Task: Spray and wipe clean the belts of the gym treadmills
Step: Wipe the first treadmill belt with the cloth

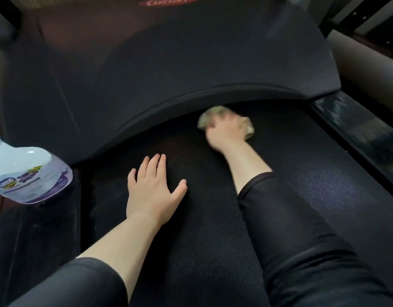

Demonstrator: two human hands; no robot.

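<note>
Black woven belt (324,185) fills the lower and right part of the frame, running from the bottom edge up to the curved lip of the dark motor cover (169,74). I have the right hand (226,131) at the top of the belt, right of centre, just under that lip. Its fingers are bunched around a pale greenish cloth (210,117) and press it down on the belt. Both hand and cloth are blurred, so I cannot make out the single fingers.

The left hand (153,189) lies flat on the belt in the centre of the frame, palm down, fingers straight and close together, thumb spread to the right, holding nothing. Both forearms are bare below pushed-up black sleeves.

At the left edge of the frame a clear spray bottle (29,173) with a purple label leans over the left side rail (36,240). I cannot tell how it is propped. A glossy side rail (357,129) borders the belt on the right. A red oval logo (167,1) shows at the top of the frame.
</note>
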